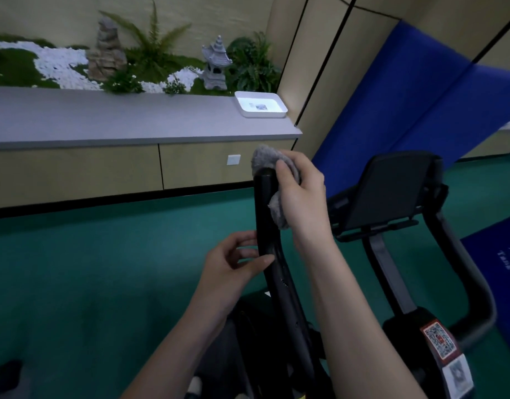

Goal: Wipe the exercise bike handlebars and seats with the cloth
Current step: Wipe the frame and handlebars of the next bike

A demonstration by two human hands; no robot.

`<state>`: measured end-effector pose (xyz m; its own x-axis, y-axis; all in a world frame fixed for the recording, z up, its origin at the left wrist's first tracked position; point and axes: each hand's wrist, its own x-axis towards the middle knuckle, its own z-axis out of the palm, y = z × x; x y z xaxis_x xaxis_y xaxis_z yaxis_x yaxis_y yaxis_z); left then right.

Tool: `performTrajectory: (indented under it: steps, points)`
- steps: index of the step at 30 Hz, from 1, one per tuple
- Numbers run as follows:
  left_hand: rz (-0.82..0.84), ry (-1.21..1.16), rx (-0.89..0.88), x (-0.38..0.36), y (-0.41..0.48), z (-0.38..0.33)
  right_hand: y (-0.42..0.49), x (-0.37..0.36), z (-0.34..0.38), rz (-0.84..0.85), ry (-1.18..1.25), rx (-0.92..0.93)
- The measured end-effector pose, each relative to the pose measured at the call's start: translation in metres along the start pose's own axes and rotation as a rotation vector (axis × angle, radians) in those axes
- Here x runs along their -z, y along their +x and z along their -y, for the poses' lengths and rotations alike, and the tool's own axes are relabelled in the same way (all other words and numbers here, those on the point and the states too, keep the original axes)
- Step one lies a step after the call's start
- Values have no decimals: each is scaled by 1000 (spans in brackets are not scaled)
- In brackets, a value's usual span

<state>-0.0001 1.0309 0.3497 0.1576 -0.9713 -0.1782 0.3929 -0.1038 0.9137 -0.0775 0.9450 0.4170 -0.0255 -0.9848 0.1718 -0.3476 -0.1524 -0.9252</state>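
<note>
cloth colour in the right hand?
Grey, fuzzy cloth, gripped by the right hand at the top of the black handlebar. Head view.

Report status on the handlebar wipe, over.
Hands: right hand grips cloth over handlebar tip; left hand holds handlebar lower down. Nothing in the way.

A grey cloth [264, 158] is held by the right hand [302, 194] over the top end of the black handlebar [264, 203]; at 7 o'clock from it, the bar is pinched by the left hand [233, 263].
</note>
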Motion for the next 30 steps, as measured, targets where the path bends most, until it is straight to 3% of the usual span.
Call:
performTrajectory:
  steps: [7,15,21,30]
  points:
    - [-45,39,-17,-2,-1,6,-13,7,-15,166,296,-159]
    - [-39,26,-31,-3,-3,6,-9,9,-17,238,438,-252]
    - [-64,29,-44,-3,-5,8,-10,10,-20,278,431,-259]
    - [-105,15,-27,-3,-6,11,-41,21,-32,302,214,-221]
